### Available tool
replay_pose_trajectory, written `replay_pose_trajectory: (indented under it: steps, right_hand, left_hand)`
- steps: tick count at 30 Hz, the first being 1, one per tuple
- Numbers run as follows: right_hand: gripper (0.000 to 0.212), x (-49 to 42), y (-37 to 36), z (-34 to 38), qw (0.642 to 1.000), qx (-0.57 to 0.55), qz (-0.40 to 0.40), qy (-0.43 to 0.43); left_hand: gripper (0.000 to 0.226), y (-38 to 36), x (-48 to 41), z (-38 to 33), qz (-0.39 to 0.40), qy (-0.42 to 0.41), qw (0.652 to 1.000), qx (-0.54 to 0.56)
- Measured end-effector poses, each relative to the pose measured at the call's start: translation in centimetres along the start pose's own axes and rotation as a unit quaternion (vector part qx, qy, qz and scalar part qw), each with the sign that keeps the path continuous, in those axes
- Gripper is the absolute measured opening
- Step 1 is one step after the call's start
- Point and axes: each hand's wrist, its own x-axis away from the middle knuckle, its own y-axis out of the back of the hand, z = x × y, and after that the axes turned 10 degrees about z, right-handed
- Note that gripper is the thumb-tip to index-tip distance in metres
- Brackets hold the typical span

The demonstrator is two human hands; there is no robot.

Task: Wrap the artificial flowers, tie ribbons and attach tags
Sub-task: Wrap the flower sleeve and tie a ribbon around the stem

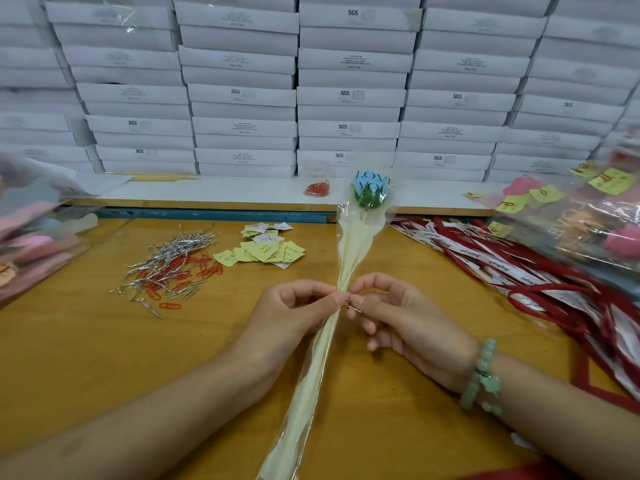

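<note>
Centrally, one artificial flower (370,195) in cellophane sleeve (353,251), slanting above the table (86,358), bloom far, tail near. My left hand (287,317) and right hand (398,317) each pinched the sleeve's gathered neck. I judged it light, crinkly, slippery, crushable; the neck was the place to grip.

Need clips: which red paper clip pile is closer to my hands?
The pile on the wooden table, tangled with silver twist ties, left of your left hand; the other pile sits on the white shelf.
</note>
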Motion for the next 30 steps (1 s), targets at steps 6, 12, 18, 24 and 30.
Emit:
replay_pose_trajectory:
  steps: [6, 12, 18, 24, 30]
  right_hand:
    - [0.014, 0.1, -0.2, -0.1, 1.0, 0.01, -0.01, 0.022]
    - [0.017, 0.2, -0.3, -0.2, 0.999, 0.022, -0.017, 0.046]
    - [0.011, 0.5, -0.5, 0.0, 0.996, 0.062, -0.023, 0.058]
    - [0.015, 0.6, -0.3, 0.1, 0.99, 0.119, -0.026, 0.066]
    - [0.009, 0.5, 0.1, 0.0, 0.983, 0.164, -0.04, 0.077]
  left_hand:
    - [0.042, -0.1, 0.0, -0.1, -0.014, 0.001, 1.0, 0.01]
    - [0.039, 0.2, -0.2, 0.3, -0.022, -0.009, 0.999, 0.026]
    - [0.031, 0.4, -0.4, 0.6, -0.008, -0.015, 0.999, 0.028]
    - [0.038, 0.5, -0.6, 0.7, -0.018, -0.015, 0.999, 0.04]
    - [0.04, 0.6, -0.7, 1.0, -0.025, -0.003, 0.999, 0.029]
